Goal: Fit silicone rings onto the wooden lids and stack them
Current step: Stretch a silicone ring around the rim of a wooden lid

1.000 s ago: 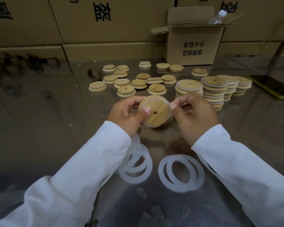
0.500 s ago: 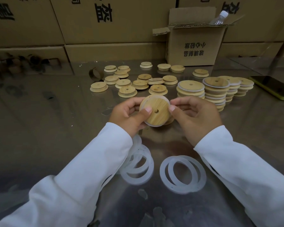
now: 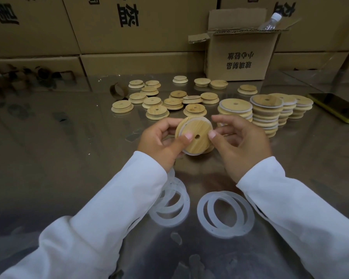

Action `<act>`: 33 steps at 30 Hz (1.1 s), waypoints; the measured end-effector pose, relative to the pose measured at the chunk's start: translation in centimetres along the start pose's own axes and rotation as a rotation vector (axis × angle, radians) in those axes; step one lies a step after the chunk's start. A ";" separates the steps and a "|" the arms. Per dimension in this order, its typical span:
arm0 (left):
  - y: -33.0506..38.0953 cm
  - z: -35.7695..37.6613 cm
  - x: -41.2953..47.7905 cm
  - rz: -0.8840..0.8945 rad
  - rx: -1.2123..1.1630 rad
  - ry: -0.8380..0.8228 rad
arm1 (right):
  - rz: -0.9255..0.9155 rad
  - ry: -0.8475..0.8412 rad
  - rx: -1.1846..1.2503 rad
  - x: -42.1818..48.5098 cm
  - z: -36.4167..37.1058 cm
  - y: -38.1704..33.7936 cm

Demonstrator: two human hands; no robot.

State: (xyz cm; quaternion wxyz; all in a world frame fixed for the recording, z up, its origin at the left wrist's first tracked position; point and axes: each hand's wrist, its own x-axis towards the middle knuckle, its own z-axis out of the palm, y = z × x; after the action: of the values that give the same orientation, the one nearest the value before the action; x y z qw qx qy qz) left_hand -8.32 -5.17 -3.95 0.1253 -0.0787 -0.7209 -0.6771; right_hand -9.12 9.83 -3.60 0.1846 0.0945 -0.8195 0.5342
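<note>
Head view: wooden lid [image 3: 195, 144]; carton [image 3: 240, 45] "玻璃制品 小心轻放"

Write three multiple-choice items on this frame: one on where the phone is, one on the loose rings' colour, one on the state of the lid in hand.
1. Where does the phone lie?
A. On the table, far right, beyond the stacked lids
B. Inside the open box
C. Under a sleeve

2. What colour are the loose silicone rings?
A. Black
B. Translucent white
C. Red

3. How is the wooden lid in hand?
A. Flat on a stack
B. Bare, with no ring
C. Held off the table by the left hand and right hand, a ring round its rim

Key: 1 A, its yellow edge shows right of the stacks; 2 B, they look milky against the table; 3 C, both hands grip it and a pale band edges it.
</note>
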 end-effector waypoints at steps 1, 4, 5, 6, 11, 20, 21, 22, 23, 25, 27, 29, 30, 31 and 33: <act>0.0 0.0 0.0 0.002 -0.001 0.002 | -0.015 -0.004 -0.017 0.0 0.0 0.0; 0.0 0.0 0.0 0.000 -0.006 0.012 | -0.036 0.005 -0.033 -0.1 0.1 -0.1; 0.1 0.0 0.1 0.000 -0.006 0.015 | -0.042 0.014 -0.033 -0.1 0.1 -0.1; 0.1 0.0 0.1 0.002 -0.005 0.018 | -0.047 0.022 -0.033 -0.1 0.1 -0.1; -0.1 0.3 0.1 0.001 -0.021 0.034 | -0.078 0.072 -0.033 -0.2 0.2 -0.1; -0.2 0.0 0.2 0.056 0.053 0.023 | -0.018 -0.024 0.049 0.2 0.0 -0.1; -0.1 0.0 0.2 0.059 0.063 0.022 | 0.001 -0.062 0.082 0.3 -0.1 -0.2; -0.1 0.0 0.2 0.065 0.075 0.026 | 0.023 -0.112 0.134 0.3 -0.2 -0.3; -0.1 -0.1 0.3 0.075 0.088 0.031 | 0.047 -0.166 0.189 0.4 -0.4 -0.4; 0.0 -0.4 0.3 0.091 0.112 0.039 | 0.074 -0.249 0.247 0.6 -0.8 -0.6; 0.1 -0.4 0.3 0.090 0.115 0.037 | 0.073 -0.271 0.245 0.7 -1.0 -0.6; 0.1 -0.3 0.3 0.075 0.119 0.031 | 0.077 -0.266 0.247 0.7 -1.0 -0.7; 0.1 -0.3 0.2 0.068 0.120 0.031 | 0.084 -0.266 0.249 0.8 -1.0 -0.7; 0.1 -0.3 0.2 0.062 0.115 0.033 | 0.092 -0.267 0.247 0.8 -1.0 -0.7; 0.2 -0.3 0.3 0.039 0.098 0.030 | 0.102 -0.262 0.239 1.0 -1.0 -0.6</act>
State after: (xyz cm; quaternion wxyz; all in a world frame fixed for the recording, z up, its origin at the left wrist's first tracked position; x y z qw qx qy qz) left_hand -8.49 -5.45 -3.62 0.1529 -0.0762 -0.7496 -0.6395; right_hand -9.60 10.58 -2.34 0.0364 0.1429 -0.7710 0.6195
